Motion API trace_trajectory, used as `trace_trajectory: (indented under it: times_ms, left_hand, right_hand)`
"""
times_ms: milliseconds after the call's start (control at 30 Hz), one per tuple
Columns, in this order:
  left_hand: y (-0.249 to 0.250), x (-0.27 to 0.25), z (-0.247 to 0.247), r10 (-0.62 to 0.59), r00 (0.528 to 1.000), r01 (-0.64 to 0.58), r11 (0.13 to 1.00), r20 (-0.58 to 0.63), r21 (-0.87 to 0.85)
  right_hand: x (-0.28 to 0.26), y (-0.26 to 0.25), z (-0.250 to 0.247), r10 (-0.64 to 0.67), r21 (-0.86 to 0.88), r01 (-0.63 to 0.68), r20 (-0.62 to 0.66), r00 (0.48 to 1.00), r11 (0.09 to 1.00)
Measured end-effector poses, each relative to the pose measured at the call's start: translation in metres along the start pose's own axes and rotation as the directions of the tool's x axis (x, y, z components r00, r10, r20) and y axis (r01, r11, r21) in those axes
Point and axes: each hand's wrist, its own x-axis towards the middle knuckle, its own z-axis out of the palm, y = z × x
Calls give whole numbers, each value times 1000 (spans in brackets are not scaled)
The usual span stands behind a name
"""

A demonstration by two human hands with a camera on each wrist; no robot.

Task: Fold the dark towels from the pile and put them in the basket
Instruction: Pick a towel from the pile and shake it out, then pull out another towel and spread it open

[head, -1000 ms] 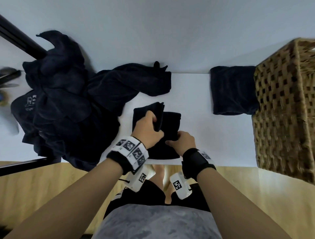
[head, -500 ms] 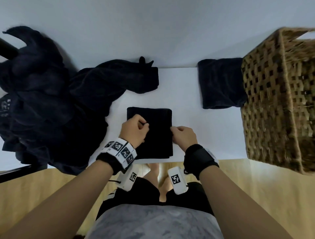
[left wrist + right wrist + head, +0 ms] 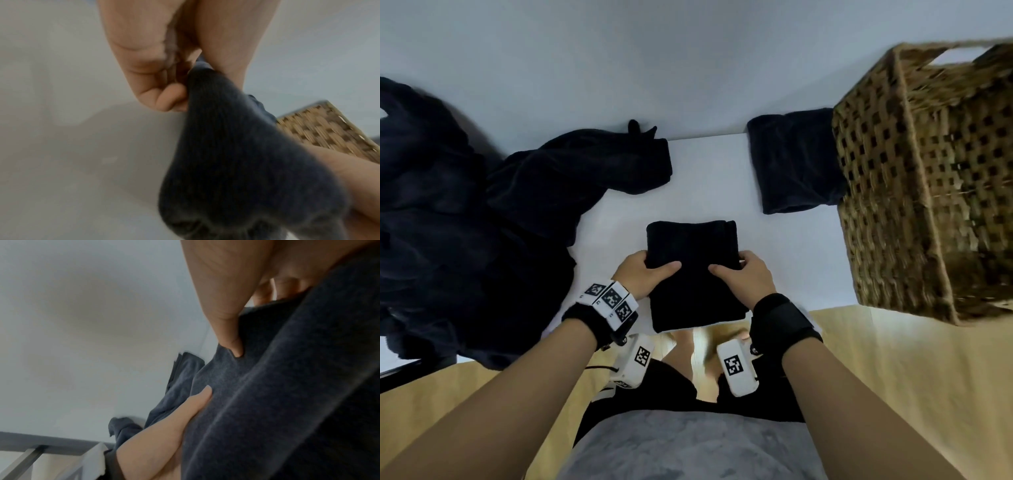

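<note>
A folded dark towel (image 3: 693,274) is lifted just off the white table (image 3: 801,260) near its front edge. My left hand (image 3: 645,274) grips its left side, thumb on top. My right hand (image 3: 743,274) grips its right side the same way. In the left wrist view the towel (image 3: 236,162) hangs from curled fingers (image 3: 164,99). In the right wrist view a thumb (image 3: 228,331) presses into the towel (image 3: 277,394). The wicker basket (image 3: 928,185) stands at the right. The pile of dark towels (image 3: 465,219) lies at the left.
Another folded dark towel (image 3: 794,161) lies beside the basket's left wall at the table's back. One loose towel (image 3: 599,168) stretches from the pile toward the middle. A wall rises behind the table. Wooden floor (image 3: 893,377) shows below the front edge.
The towel went from half-folded to a neat rectangle. Both hands shifted from its top to its two sides and raised it. The view swung right, bringing the basket closer.
</note>
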Motion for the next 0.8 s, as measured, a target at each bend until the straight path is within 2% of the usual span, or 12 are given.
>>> trace_trajectory:
  times_ms: [167,300,367,433,533,633,800]
  left_hand:
    - [52,1,81,74,988,-67,996,134,-57]
    - [79,4,139,44,972,-11,990,229,-143]
    - [85,7,156,33,977,8,981,212,-192]
    - [88,10,166,36,985,0,977,168,-211]
    - [96,12,178,37,995,-15,974,92,-225]
    - [104,12,189,40,999,-33,974,24,-223]
    - [107,4,182,35,999,-34,986,4,-165]
  right_hand:
    - [-2,22,-87,-4,-25,-2,-236,972,1000]
    - [5,33,-143,30,-80,-54,-278,960,995]
    - [5,38,-158,-25,-216,-47,-316,948,975]
    - [-1,41,-161,-157,-333,34,-349,924,942]
    - [-11,49,-152,-324,-401,192,-295,899,896]
    - [-13,58,-145,-314,-366,235,-173,934,901]
    - [-12,55,-140,-296,-344,244,-106,949,907]
